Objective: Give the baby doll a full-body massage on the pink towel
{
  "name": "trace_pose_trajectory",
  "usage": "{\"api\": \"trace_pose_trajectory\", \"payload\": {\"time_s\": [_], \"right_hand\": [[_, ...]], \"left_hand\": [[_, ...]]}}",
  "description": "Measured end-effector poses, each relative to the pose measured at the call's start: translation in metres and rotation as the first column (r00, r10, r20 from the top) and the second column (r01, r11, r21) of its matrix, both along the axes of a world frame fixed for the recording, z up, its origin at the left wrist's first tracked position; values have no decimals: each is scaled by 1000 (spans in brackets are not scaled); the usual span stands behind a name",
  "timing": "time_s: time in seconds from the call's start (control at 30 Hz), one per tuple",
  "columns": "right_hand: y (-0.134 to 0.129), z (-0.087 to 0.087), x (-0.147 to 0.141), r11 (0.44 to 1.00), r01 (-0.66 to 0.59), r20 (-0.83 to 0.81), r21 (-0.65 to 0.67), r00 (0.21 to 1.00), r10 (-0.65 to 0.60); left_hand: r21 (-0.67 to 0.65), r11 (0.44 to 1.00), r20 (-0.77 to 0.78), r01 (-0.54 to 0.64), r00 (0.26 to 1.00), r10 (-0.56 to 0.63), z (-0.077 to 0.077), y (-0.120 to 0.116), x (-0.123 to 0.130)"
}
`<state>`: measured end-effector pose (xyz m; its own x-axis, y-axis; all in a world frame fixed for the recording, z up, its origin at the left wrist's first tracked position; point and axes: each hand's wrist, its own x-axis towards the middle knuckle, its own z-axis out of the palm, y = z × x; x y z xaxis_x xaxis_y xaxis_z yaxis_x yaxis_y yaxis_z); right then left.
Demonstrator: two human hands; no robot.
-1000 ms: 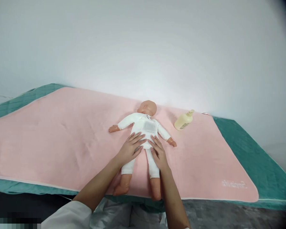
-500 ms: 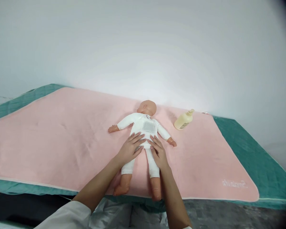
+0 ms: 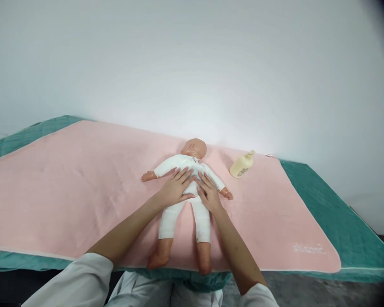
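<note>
The largest thing is the pale wall [image 3: 192, 64], which fills the upper part of the view. In front of it lies a green quilted cover [image 3: 326, 204], and on this cover is spread a wide pink mat [image 3: 262, 230], with the green showing at its sides and along its near edge.

The doll [image 3: 192, 186] in white clothes lies on the mat, near the middle of the view. Its long axis runs from the near edge toward the wall, almost straight away from the person, leaning slightly to the right at the head end. The head points to the wall and is turned to the side, with one ear visible; the feet point to the person and reach the near edge of the mat. The legs are apart, and both arms spread outward.

The left hand [image 3: 174, 189] and the right hand [image 3: 210, 197] rest on the doll's trunk, one on each side. Both are laid flat with the fingers a little spread, so each grip is wide and closes around nothing. The fingertips of the two hands come very near each other; I cannot tell if they touch.

A pale yellow pump bottle [image 3: 242, 165] stands on the mat, to the right of the doll's head, apart from the doll. The smallest are the pale letters [image 3: 309, 249] at the near right corner of the mat.
</note>
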<state>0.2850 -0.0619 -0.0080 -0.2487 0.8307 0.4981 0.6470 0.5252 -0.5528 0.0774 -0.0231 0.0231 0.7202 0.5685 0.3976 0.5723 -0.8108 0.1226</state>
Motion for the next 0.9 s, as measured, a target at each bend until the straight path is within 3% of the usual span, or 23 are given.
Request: {"api": "trace_pose_trajectory", "payload": {"time_s": [0.2,0.53,0.73,0.9], "right_hand": [[0,-11,-2,999,4,-47,-38,999,-6],[0,-10,-3,997,9,-79,-80,997,-16],[-3,0,0,991,-34,-169,-133,986,11],[15,12,4,994,63,-220,-84,972,-81]], "left_hand": [[-13,1000,26,-6,1000,6,-11,-3,0],[-43,999,39,2,999,0,-14,-1,-1],[-52,999,-22,-17,1000,15,3,-7,-3],[-31,998,-43,-59,997,57,22,7,5]]}}
